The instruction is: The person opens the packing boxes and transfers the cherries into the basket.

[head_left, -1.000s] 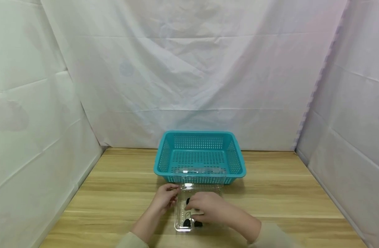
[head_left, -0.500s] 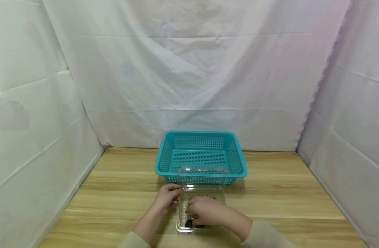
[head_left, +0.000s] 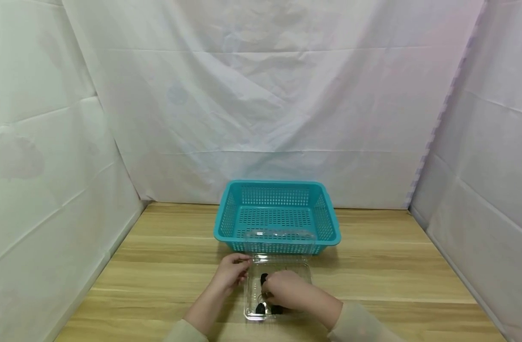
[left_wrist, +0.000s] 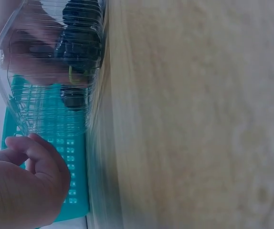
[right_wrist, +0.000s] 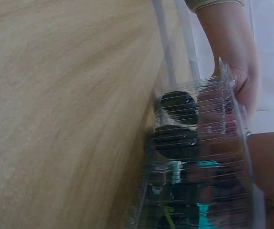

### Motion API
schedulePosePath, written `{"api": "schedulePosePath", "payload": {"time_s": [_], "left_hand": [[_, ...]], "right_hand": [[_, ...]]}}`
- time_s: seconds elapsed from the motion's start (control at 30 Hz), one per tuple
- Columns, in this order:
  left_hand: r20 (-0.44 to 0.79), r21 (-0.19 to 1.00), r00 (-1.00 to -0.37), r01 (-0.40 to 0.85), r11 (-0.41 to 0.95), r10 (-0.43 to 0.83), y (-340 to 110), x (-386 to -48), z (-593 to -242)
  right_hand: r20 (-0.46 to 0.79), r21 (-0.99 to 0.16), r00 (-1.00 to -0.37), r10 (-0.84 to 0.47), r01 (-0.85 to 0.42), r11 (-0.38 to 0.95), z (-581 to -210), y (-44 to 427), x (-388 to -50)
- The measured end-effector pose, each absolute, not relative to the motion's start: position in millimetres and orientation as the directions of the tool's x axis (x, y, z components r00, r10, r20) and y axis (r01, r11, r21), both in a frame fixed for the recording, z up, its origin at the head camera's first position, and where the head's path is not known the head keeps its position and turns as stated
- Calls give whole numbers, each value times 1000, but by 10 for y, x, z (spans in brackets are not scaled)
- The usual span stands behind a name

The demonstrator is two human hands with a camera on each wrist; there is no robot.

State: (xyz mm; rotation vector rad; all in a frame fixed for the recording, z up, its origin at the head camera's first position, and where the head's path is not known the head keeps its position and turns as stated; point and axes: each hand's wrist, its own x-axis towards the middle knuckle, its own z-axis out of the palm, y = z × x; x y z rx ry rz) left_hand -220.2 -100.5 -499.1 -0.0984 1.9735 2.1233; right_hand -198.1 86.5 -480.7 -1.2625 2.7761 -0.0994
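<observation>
A clear plastic container (head_left: 252, 294) has its tray side near me and its lid (head_left: 279, 243) raised at the far side. Several dark rounded pieces (head_left: 260, 308) lie in it, seen through the wall as dark pieces (left_wrist: 73, 98) in the left wrist view and dark pieces (right_wrist: 176, 142) in the right. My left hand (head_left: 231, 274) pinches the container's far left rim; the left wrist view shows this hand (left_wrist: 32, 183) at the corner. Inside the tray, my right hand (head_left: 288, 287) has bent fingers down among the pieces; whether they grip one is hidden.
A teal perforated basket (head_left: 218, 227) stands directly behind the container, seen through the raised lid. Both are on a wooden table (head_left: 384, 266). White cloth (head_left: 265, 104) hangs at the back, with more cloth on both sides.
My right hand has lowered into the tray and its fingers have drawn together. The container has shifted slightly right, and my left hand has stayed at its rim.
</observation>
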Motion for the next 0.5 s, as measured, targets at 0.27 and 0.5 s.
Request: {"api": "schedulePosePath", "payload": {"time_s": [0.27,0.5], "left_hand": [[-214,975,-969,-220,-42,122,-981,-2190,-4980],[-218,974,-969,-224,-39,119,-979,-2179,-4982]], "right_hand": [[-22,-81,-684,-729,-726,683,-4843,851,-1998],[-50,-151,-695,-717,-705,693,-4830,873,-1999]]}}
